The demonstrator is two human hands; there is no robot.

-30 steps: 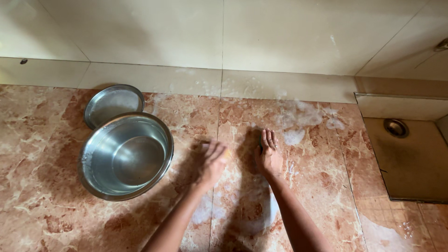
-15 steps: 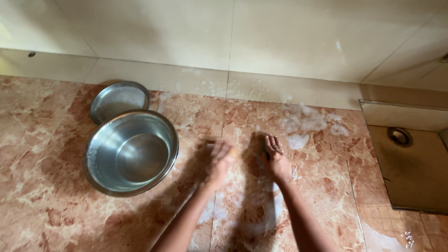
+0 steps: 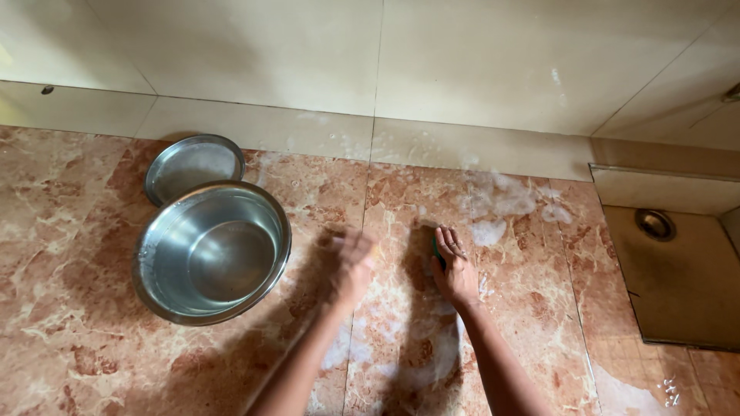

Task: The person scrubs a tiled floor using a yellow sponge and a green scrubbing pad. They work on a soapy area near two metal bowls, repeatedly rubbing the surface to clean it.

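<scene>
Two hands press on the soapy marble floor (image 3: 92, 331). Right hand (image 3: 453, 268) lies flat, fingers together over a green scrubber (image 3: 435, 250) near the floor's far edge. Left hand (image 3: 352, 262) is blurred; whether its grip is closed I cannot tell. A steel bowl (image 3: 210, 253) sits left, overlapping a steel lid (image 3: 193, 164); foam (image 3: 505, 200) spreads beyond the fingers.

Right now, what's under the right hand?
A green edge of a scrub pad peeks out at the left side of the right hand, on the soapy marble counter. The rest of the pad is covered by the palm and fingers.
</scene>
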